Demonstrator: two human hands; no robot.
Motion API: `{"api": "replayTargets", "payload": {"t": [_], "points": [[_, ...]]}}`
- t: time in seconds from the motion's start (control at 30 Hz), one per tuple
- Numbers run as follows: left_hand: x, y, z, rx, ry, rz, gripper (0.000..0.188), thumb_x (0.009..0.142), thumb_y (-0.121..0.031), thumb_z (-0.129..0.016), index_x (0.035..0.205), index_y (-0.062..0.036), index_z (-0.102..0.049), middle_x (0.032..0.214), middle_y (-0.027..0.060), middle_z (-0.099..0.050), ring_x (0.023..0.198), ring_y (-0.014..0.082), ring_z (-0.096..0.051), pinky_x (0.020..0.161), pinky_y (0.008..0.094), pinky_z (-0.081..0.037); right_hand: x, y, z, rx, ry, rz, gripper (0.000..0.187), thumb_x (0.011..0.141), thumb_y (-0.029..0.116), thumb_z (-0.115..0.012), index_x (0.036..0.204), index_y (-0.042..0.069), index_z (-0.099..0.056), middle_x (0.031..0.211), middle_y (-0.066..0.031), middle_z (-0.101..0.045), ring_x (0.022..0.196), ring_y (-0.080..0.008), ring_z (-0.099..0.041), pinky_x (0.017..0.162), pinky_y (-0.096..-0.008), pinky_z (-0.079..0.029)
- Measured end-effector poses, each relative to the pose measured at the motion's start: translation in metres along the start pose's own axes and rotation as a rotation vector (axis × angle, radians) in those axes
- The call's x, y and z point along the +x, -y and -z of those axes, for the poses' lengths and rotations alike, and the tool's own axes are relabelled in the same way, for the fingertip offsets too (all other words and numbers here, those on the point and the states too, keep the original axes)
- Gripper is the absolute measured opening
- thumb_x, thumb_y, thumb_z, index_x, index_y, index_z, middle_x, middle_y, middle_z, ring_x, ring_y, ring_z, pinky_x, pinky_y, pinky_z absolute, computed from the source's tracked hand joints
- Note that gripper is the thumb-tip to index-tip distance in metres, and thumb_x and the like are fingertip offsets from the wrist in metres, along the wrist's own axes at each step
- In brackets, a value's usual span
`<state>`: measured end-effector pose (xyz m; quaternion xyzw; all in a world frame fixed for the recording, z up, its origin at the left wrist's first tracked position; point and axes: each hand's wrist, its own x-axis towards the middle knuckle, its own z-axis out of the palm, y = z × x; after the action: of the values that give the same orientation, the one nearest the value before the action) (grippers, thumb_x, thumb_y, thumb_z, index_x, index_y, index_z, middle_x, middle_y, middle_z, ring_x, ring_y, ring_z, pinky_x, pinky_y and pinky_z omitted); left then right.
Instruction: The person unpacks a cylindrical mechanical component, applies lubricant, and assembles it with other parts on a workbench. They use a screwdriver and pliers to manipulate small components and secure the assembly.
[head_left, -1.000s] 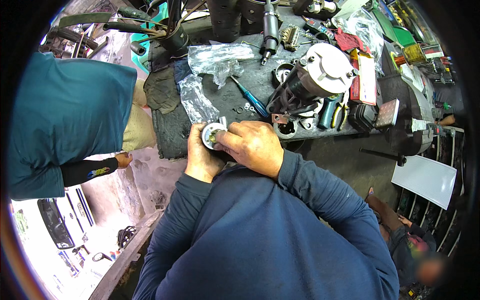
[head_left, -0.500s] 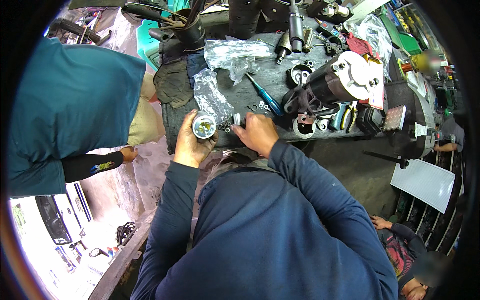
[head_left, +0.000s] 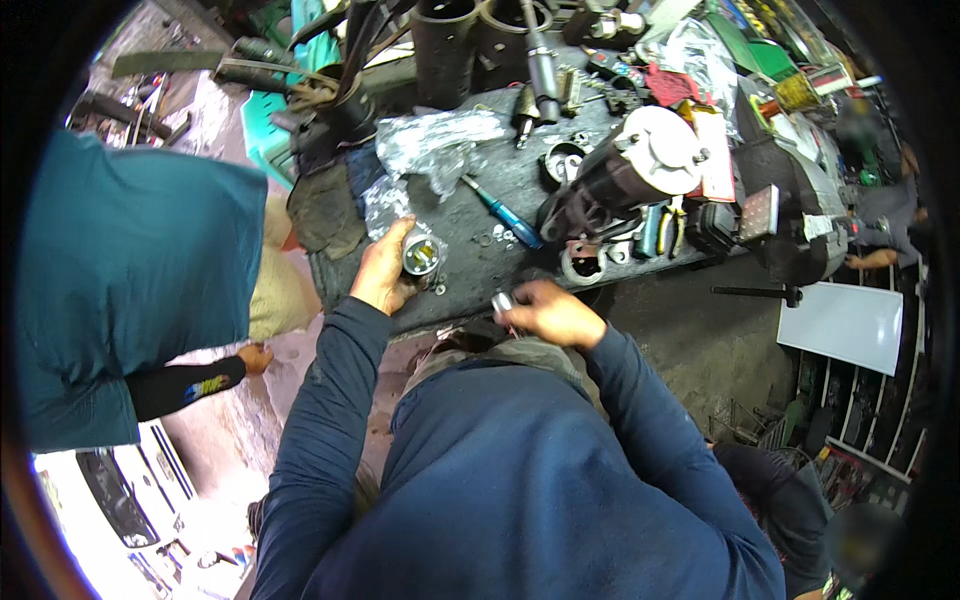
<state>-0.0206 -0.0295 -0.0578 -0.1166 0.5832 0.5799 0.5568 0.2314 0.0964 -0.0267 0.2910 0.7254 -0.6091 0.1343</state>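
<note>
Head view. Left hand [head_left: 385, 268] was curled around a round metal cup [head_left: 421, 256], thumb along its far side; I could not tell whether its base touched the workbench [head_left: 470, 292]. Right hand [head_left: 557, 316], well apart from the left at the bench's near edge, pinched a small silvery cylinder [head_left: 503, 303] between thumb and fingers.

Containers: the cup held something yellowish, its detail too small for me to make out. Far left on the bench, a dark pot [head_left: 350, 112] held rods and strips, leaning out. Beside it, two dark tubes [head_left: 444, 62] stood upright, open tops up, insides in shadow. A round black housing [head_left: 552, 166] near the white-capped motor [head_left: 645, 165] had pale metal parts in it. At the near edge I noted a ring-shaped casing [head_left: 583, 262], its inside dark.

Pointing: the cup's mouth faced up toward my camera, so I saw its axis nearly end-on. The small cylinder's long axis seemed to run up and down the view; blur kept me from reading its tilt. A blue-handled screwdriver [head_left: 510, 220] lay slantwise beyond the hands.
</note>
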Motion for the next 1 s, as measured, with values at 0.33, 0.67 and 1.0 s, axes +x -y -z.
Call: {"api": "replayTargets", "payload": {"t": [0.33,0.67,1.0], "points": [[0.047,0.018,-0.029,0.360,-0.194,-0.149,0.064,0.090,-0.042,-0.076,0.134,-0.0034,-0.050,0.114,0.0126,-0.066,0.095,0.0228,-0.066,0.073,0.0491,-0.050,-0.122,-0.037,0.064,-0.037,-0.118,-0.264,0.046,0.092,0.042,-0.075,0.081,-0.003,-0.070,0.063,-0.0050,-0.060,0.060,-0.0136,-0.051,0.057,-0.0343,-0.044],[0.085,0.059,-0.031,0.972,-0.628,-0.481,0.076,0.090,-0.039,-0.077,0.130,0.0097,-0.034,0.123,0.0361,-0.059,0.115,0.0464,-0.062,0.101,0.0487,-0.047,-0.166,-0.079,0.144,0.029,-0.237,-0.108,0.054,0.090,0.046,-0.073,0.085,-0.008,-0.072,0.068,-0.0193,-0.066,0.064,-0.0230,-0.061,0.065,-0.0405,-0.050],[0.061,0.056,-0.041,1.173,-0.778,-0.727,0.081,0.092,-0.049,-0.074,0.134,0.0123,-0.040,0.118,0.0348,-0.061,0.111,0.0503,-0.060,0.100,0.0512,-0.045,-0.186,-0.079,0.210,0.078,-0.342,0.092,0.056,0.092,0.049,-0.073,0.082,-0.007,-0.070,0.068,-0.0176,-0.064,0.063,-0.0218,-0.058,0.064,-0.0409,-0.049]]}}
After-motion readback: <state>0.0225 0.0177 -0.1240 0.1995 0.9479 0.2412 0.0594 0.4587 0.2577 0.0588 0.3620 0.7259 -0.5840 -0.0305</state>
